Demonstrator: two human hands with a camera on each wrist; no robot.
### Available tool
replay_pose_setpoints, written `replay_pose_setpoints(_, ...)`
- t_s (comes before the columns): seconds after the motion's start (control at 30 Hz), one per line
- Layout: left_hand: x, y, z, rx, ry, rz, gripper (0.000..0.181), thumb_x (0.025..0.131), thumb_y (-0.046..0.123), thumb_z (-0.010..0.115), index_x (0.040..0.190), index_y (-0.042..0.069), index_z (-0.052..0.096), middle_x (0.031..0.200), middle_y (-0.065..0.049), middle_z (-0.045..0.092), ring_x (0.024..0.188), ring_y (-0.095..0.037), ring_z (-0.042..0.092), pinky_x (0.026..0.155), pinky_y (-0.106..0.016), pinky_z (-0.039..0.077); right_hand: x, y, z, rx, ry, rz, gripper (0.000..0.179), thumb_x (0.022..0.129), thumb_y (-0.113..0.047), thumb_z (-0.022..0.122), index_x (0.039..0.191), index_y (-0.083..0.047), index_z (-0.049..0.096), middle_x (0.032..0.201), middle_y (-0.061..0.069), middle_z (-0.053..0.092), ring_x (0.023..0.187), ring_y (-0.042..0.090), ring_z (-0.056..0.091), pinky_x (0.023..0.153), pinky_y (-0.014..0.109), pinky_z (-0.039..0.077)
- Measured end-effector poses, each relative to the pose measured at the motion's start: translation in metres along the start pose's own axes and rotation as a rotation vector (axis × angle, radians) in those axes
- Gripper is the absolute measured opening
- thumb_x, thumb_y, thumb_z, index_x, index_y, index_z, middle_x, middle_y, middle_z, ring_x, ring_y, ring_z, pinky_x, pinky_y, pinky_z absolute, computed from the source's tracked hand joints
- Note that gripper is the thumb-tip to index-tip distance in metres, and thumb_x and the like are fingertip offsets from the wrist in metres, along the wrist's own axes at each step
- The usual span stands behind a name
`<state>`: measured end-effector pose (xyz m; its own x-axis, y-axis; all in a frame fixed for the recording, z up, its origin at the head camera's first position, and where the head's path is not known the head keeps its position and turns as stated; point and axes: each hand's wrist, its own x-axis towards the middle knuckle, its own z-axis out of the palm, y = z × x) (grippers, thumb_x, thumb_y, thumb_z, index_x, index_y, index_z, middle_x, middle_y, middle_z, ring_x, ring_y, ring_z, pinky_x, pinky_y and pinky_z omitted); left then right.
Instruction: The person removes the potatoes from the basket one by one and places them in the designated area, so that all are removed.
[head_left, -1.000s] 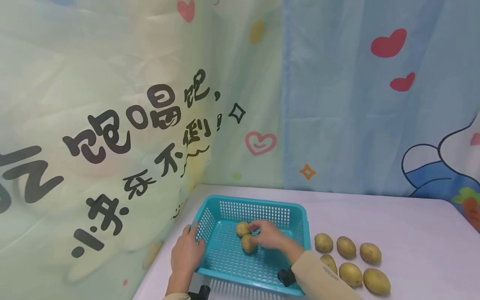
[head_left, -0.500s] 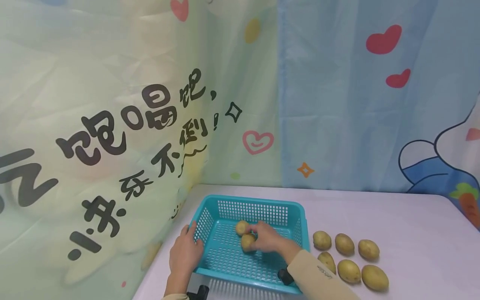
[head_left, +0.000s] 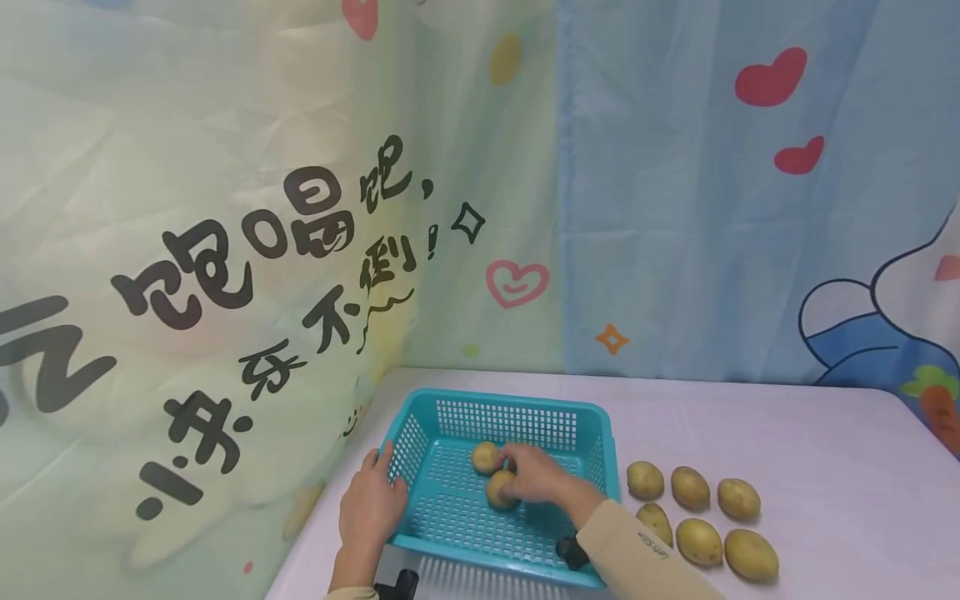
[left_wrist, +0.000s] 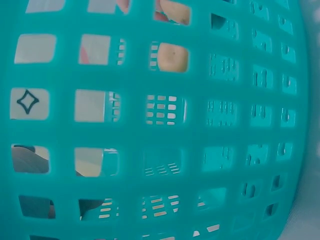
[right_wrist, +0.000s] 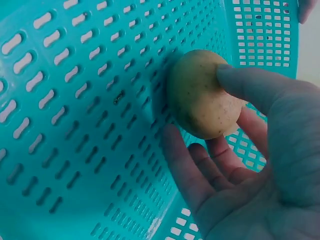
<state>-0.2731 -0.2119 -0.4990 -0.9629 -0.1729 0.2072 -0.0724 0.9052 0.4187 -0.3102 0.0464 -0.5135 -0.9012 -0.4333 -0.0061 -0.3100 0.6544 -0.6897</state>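
Note:
A turquoise perforated plastic basket (head_left: 517, 567) stands on the table. Low inside it, my right hand (head_left: 542, 473) holds a potato (head_left: 501, 490). The right wrist view shows the thumb on one side of this potato (right_wrist: 202, 92), the fingers bent behind and below it. Just behind lies another potato (head_left: 485, 457) on the basket floor. My left hand (head_left: 370, 508) grips the basket's left rim. Only the mesh wall (left_wrist: 130, 80) fills most of the left wrist view, with a potato (left_wrist: 172, 58) seen through a hole.
Right of the basket, several potatoes lie in two rows, among them a back-row potato (head_left: 690, 488) and a front-row potato (head_left: 752, 556). The pale table (head_left: 840, 483) ends at a printed curtain (head_left: 675, 208) behind and another at the left.
The potato in my right hand has shifted slightly right and toward me since half a second ago. My left hand stays at the rim. The head view has swung slightly.

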Motion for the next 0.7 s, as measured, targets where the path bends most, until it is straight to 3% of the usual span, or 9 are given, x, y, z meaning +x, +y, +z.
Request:
replay_pose_setpoints(0.17, 0.0001, -0.0001, -0.0002, 0.000, 0.003, 0.005, 0.058, 0.087, 0.014, 0.058, 0.144, 0.006, 0.049, 0.141, -0.024, 0.048, 0.107, -0.042, 0.061, 0.071, -0.050, 0.054, -0.0021, 0.0003, -0.0006, -0.005, -0.043, -0.035, 0.036, 0.071, -0.010, 0.075, 0.106, -0.008, 0.071, 0.092, 0.001, 0.062, 0.079, 0.017, 0.050, 0.066, 0.034, 0.045)
replay_pose_setpoints(0.4, -0.0007, -0.0003, -0.0014, -0.002, -0.001, 0.008, 0.058, 0.087, 0.014, 0.057, 0.144, 0.006, 0.049, 0.142, -0.023, 0.048, 0.107, -0.042, 0.061, 0.069, -0.050, 0.054, -0.0029, 0.0011, 0.0013, 0.032, -0.132, -0.032, 0.034, 0.069, -0.007, 0.073, 0.102, -0.011, 0.063, 0.098, 0.000, 0.060, 0.080, 0.017, 0.050, 0.067, 0.033, 0.044)
replay_pose_setpoints(0.7, -0.0008, -0.0002, -0.0004, 0.002, 0.002, 0.005, 0.057, 0.088, 0.015, 0.058, 0.143, 0.007, 0.049, 0.142, -0.023, 0.048, 0.107, -0.041, 0.061, 0.071, -0.050, 0.054, -0.0037, 0.0006, 0.0004, 0.023, -0.238, -0.083, 0.037, 0.072, -0.008, 0.072, 0.107, -0.017, 0.075, 0.102, -0.007, 0.068, 0.082, 0.010, 0.054, 0.072, 0.029, 0.047)
